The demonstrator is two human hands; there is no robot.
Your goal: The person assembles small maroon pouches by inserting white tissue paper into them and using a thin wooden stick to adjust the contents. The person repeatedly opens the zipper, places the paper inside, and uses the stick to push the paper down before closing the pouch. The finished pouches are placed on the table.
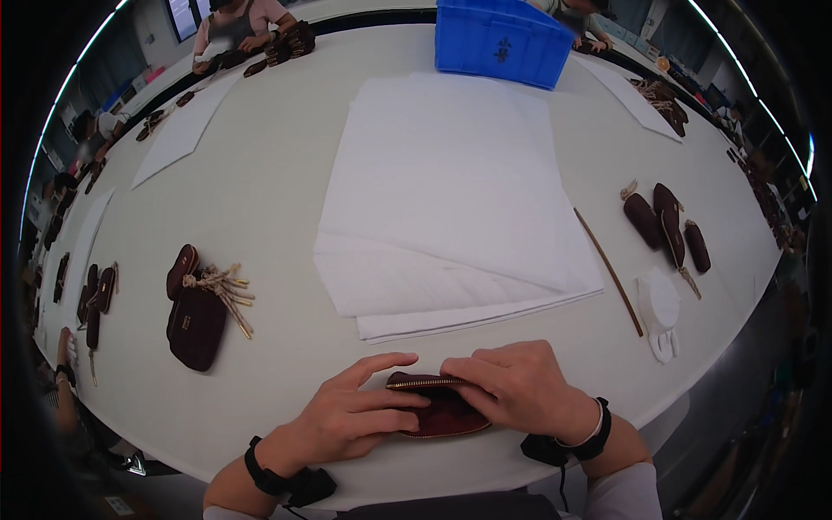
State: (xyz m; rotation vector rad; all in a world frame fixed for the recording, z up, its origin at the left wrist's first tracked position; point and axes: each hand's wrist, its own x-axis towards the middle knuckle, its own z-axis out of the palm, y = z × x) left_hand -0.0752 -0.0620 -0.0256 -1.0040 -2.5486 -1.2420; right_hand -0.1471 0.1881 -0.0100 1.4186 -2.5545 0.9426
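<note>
Low in the head view, a dark maroon zippered pouch (451, 421) lies open at the near edge of the table. Its metal zipper teeth frame a reddish lining. My left hand (351, 414) holds the pouch's left end, with fingertips at the mouth and the index finger lifted off above it. On the other side, my right hand (511, 386) grips the upper right rim, thumb and fingers closed over the zipper edge. Part of the pouch is hidden behind both hands.
White sheets (442, 182) are stacked mid-table, below a blue bin (503, 43). Maroon pouches (198, 325) with tan cord tassels lie at left, more pouches (667, 221) at right. A thin brown stick (609, 273) lies beside a white cloth item (660, 312). Other people work around the table.
</note>
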